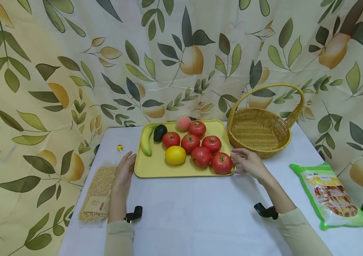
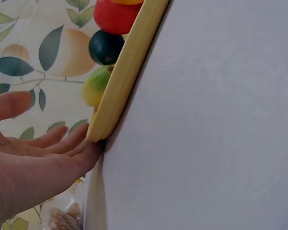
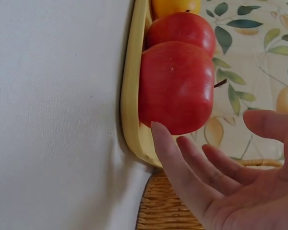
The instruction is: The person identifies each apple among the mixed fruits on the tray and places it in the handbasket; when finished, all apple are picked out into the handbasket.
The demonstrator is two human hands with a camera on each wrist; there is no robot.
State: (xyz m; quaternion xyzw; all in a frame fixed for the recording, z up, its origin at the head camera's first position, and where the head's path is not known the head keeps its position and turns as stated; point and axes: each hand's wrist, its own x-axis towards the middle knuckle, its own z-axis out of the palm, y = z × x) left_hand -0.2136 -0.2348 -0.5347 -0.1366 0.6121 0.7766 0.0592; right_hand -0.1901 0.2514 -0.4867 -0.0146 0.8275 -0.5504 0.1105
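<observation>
A yellow tray (image 1: 155,170) lies on the table, holding several red apples (image 1: 201,156), a lemon (image 1: 175,155), a banana (image 1: 145,142), a dark green avocado (image 1: 160,133) and a pink peach (image 1: 183,123). My left hand (image 1: 124,172) is at the tray's left edge; in the left wrist view its fingertips (image 2: 89,143) meet the tray's corner, thumb held apart. By the tray's front right corner is my right hand (image 1: 250,164), fingers extended and loosely bent. In the right wrist view its index fingertip (image 3: 159,130) is close to the nearest apple (image 3: 177,88); contact is unclear.
A wicker basket (image 1: 258,129) with a tall handle stands right of the tray. On the left lie a clear bag of pale kernels (image 1: 99,188) and a yellow lollipop (image 1: 119,147). A green-and-white food packet (image 1: 335,197) lies at the right edge. Patterned cloth (image 1: 181,71) hangs behind.
</observation>
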